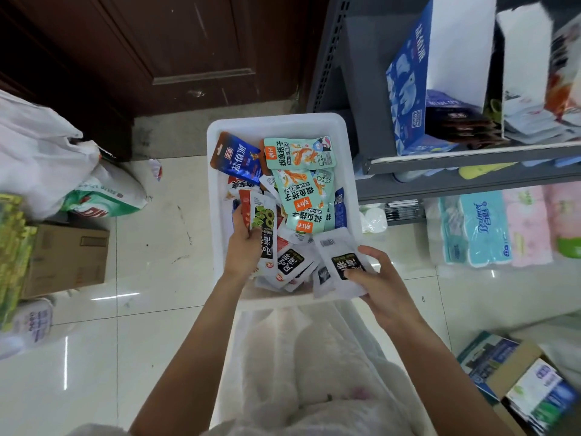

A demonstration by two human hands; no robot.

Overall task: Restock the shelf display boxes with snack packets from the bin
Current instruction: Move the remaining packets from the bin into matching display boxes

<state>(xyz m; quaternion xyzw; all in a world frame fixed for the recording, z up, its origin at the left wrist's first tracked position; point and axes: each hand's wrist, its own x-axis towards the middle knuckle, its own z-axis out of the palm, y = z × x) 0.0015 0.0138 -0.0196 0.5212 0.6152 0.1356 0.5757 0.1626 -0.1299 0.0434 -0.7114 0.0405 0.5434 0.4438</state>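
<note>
The right hand (382,283) grasps a white packet (341,262) at the near rim of the bin (220,127); the left hand (243,243) grips another white packet (263,221) inside it. Collect matching packets before lifting. The bin holds mixed teal packets (298,152) and a blue packet (237,160). Beyond, on the shelf (471,158), the blue display box (408,89) contains dark packets.

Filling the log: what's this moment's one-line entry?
left hand: holds packet | right hand: holds packet | over bin
</note>
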